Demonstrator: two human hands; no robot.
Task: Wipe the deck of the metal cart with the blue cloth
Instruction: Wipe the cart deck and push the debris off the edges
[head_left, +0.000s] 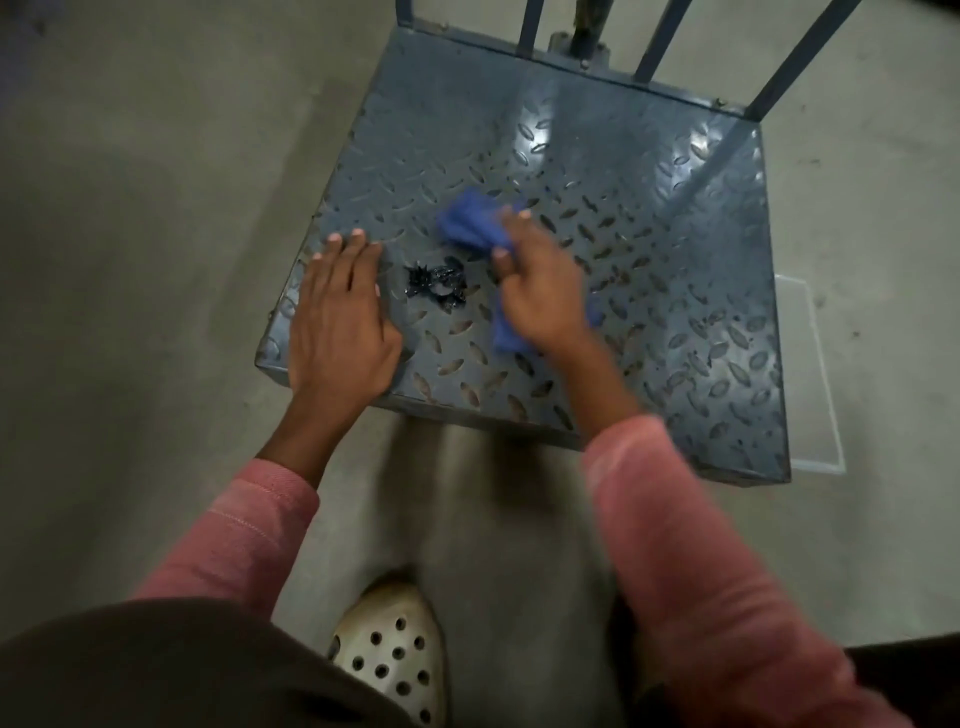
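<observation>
Bumpy grey metal cart deck (649, 218), right hand (540, 291) squeezing a crumpled blue cloth (470, 223) in the middle, cloth running near to far, left hand (337, 317) flat beside a black splat (436, 283)

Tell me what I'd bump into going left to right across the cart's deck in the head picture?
left hand flat on the deck → small black clump → right hand gripping the blue cloth; those two overlap, so they count as one stop.
</observation>
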